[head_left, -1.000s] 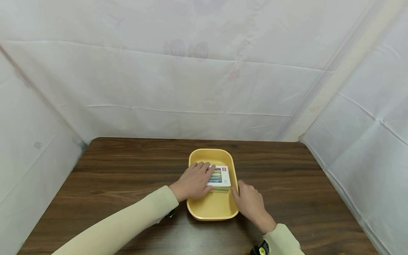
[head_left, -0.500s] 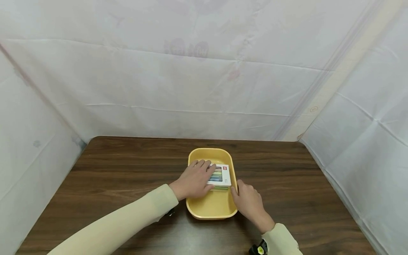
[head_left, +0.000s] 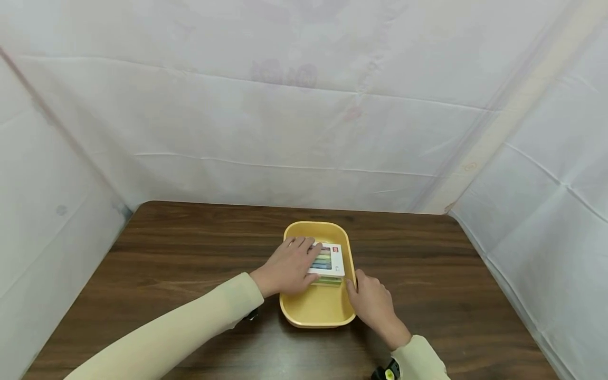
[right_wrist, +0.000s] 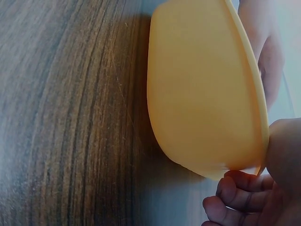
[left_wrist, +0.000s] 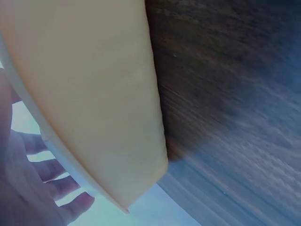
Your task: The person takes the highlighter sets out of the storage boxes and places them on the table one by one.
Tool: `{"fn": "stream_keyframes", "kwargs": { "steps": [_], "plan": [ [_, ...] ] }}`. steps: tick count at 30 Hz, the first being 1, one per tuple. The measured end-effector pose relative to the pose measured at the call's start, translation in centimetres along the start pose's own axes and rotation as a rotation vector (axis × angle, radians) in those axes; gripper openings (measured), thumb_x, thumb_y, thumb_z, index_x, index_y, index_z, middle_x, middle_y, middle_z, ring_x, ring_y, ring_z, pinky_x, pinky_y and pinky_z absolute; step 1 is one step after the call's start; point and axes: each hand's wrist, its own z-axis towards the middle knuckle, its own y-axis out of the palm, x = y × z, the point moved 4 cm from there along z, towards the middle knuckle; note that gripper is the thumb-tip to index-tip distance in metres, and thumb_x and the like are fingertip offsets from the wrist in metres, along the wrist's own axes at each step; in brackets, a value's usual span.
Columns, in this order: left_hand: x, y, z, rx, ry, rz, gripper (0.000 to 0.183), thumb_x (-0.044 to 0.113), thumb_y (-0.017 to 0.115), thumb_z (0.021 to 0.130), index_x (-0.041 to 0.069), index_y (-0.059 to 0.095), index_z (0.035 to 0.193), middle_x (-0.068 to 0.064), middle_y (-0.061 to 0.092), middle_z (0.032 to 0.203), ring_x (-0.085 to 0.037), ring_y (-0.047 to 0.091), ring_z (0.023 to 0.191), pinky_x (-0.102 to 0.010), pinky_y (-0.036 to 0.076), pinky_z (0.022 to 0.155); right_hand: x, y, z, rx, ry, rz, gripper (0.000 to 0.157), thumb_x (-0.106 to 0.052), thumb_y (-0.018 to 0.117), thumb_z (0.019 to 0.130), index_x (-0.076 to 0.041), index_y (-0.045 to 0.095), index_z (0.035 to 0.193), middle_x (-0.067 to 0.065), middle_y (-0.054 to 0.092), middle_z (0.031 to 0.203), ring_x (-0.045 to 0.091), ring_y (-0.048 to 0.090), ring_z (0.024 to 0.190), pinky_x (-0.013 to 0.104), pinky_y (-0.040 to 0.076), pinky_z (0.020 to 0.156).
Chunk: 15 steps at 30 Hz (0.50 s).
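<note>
A yellow plastic tray (head_left: 319,309) stands on the dark wooden table. Inside it lies a white box (head_left: 336,259) with a red logo and a window showing coloured sticks, on top of something with green edges (head_left: 328,281). My left hand (head_left: 291,266) reaches over the tray's left rim and holds the box, fingers at its far side and thumb at its near edge; the hand covers the box's left part. On the right, my right hand (head_left: 372,301) grips the tray rim, thumb inward and fingers (right_wrist: 244,197) curled against the outer wall.
White sheeting (head_left: 285,126) hangs behind the table (head_left: 214,237) and along both sides. A dark wrist device (head_left: 387,372) sits at the right sleeve.
My left hand and the white box have shifted slightly toward the far end of the tray. The right hand keeps its hold on the rim.
</note>
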Motion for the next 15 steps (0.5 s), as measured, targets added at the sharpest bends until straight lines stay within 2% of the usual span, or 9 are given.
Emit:
{"fn": "stream_keyframes", "kwargs": {
  "steps": [15],
  "plan": [
    [-0.67, -0.58, -0.44, 0.081, 0.022, -0.007, 0.066, 0.054, 0.048, 0.093, 0.012, 0.043, 0.144, -0.008, 0.050, 0.137, -0.024, 0.045, 0.126, -0.043, 0.035, 0.105, 0.31, -0.19, 0.17, 0.023, 0.000, -0.030, 0.022, -0.025, 0.054, 0.096, -0.005, 0.061, 0.097, 0.000, 0.051, 0.061, 0.012, 0.049, 0.051, 0.029, 0.034, 0.046]
  ]
}}
